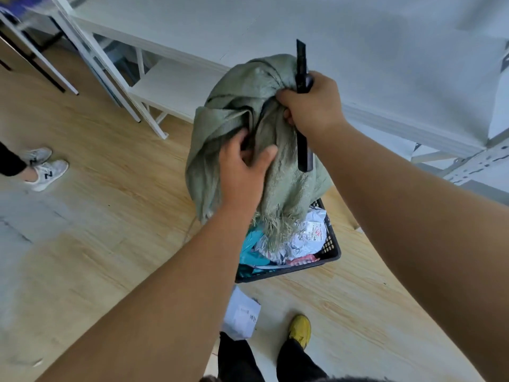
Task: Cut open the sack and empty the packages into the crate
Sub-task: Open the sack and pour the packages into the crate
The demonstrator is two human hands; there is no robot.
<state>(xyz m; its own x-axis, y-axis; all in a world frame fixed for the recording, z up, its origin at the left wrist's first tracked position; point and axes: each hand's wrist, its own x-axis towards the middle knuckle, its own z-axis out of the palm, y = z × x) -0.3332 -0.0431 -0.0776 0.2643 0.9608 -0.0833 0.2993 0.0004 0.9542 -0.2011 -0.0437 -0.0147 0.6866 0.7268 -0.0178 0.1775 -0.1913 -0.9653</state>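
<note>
While the left hand bunches the sack lower down, the right hand grips its top plus a knife; sack hangs upright, frayed mouth directly over the crate, packages inside.

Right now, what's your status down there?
Both hands grip sack; right hand also holds cutter. Packages in crate. One parcel on floor.

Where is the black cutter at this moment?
In the head view, upper right of centre, the black cutter is gripped in the right hand together with the bunched top of the green sack, held above the black crate.
</note>
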